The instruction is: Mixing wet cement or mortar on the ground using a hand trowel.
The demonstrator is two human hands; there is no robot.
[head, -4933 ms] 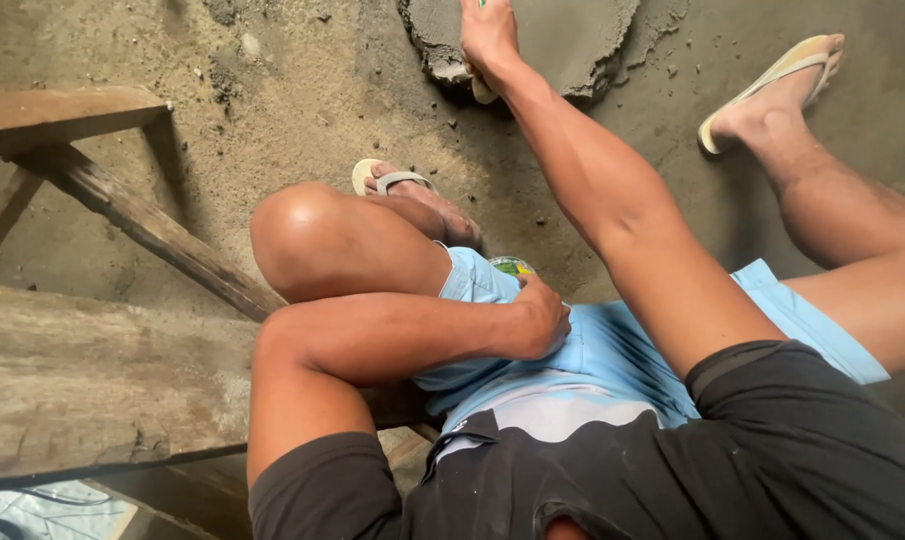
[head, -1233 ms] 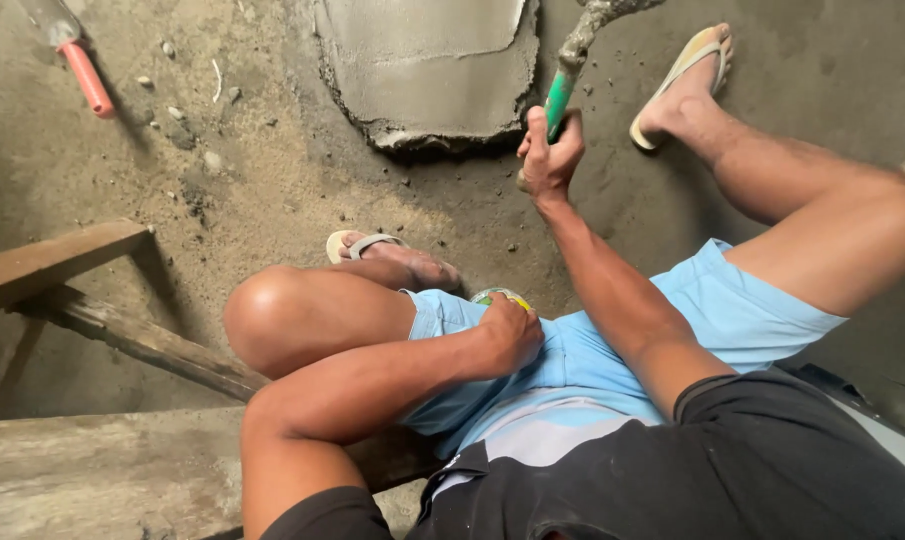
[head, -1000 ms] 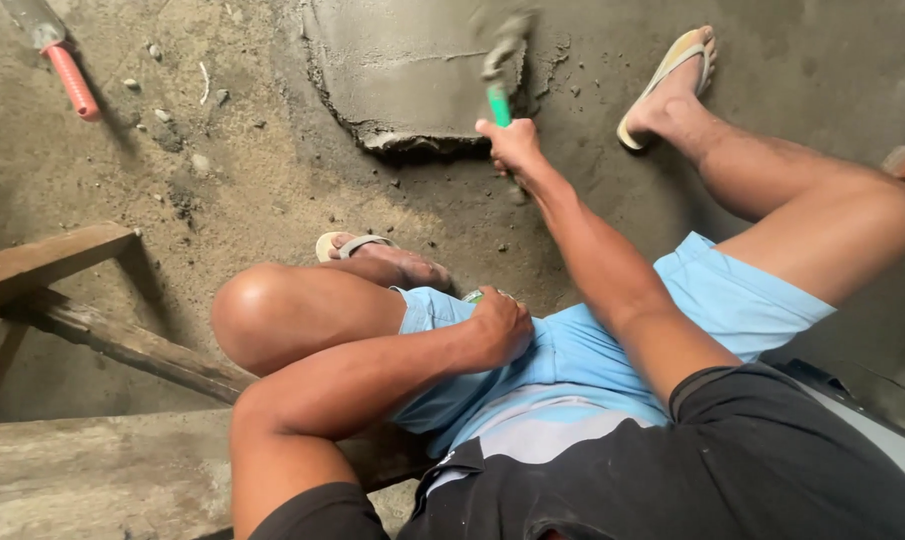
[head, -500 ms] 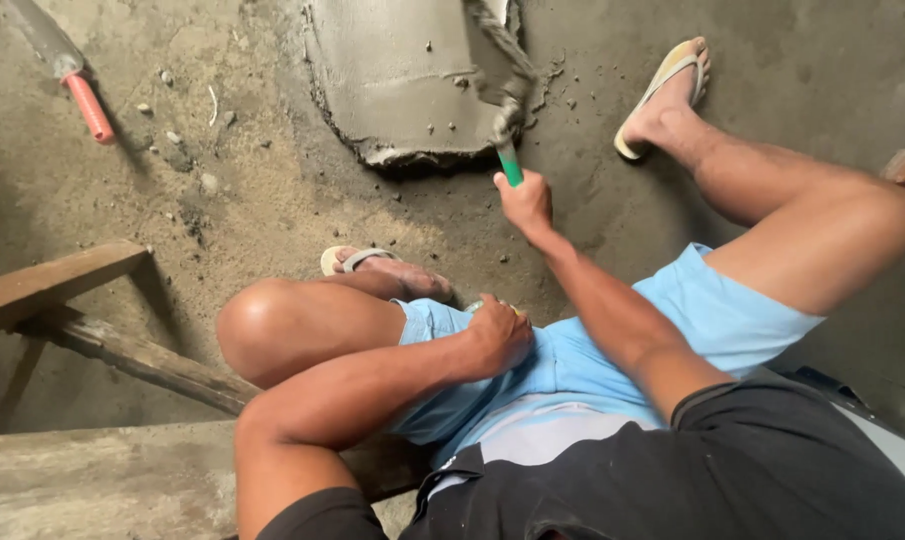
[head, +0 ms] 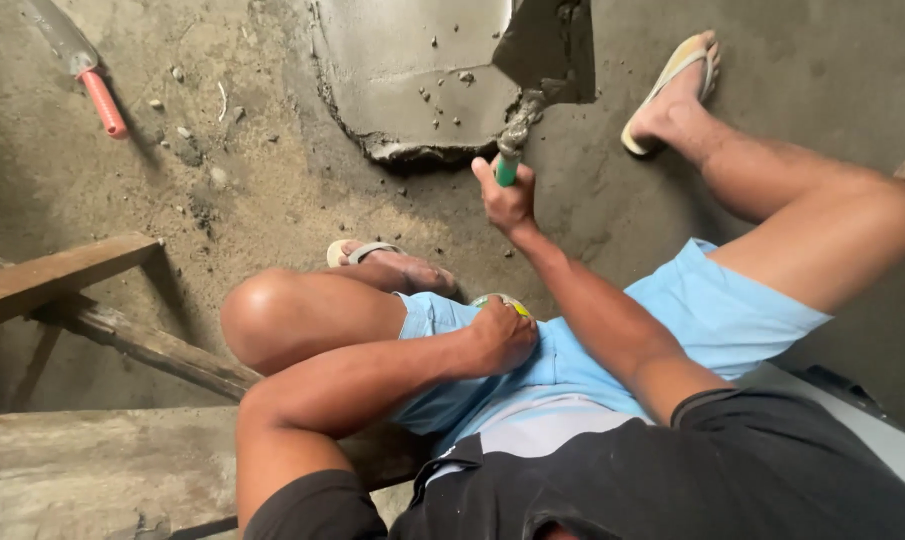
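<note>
Two hands busy: right hand [head: 507,197] clenched round green-handled steel trowel [head: 532,75], blade tilted against wet grey mortar patch [head: 412,70]; left hand [head: 502,335] fisted over small green-yellow object [head: 500,300] on lap, bracing.

Upper left of your view, a red-handled tool [head: 92,85] lies on the sandy concrete floor [head: 252,190] — grey shaft angled toward the corner, well apart from everything else. Small stones [head: 184,135] and loose grit are scattered just right of it. At the left edge a weathered wooden beam [head: 62,275] slants across, with a second plank [head: 147,345] running diagonally beneath it. A broad, rough wooden board [head: 92,470] fills the lower left. You wear light flip-flops — one sandal [head: 357,252] near the middle, the other sandal [head: 672,75] raised at upper right — plus light blue shorts [head: 712,310] and a black shirt [head: 692,470].
</note>
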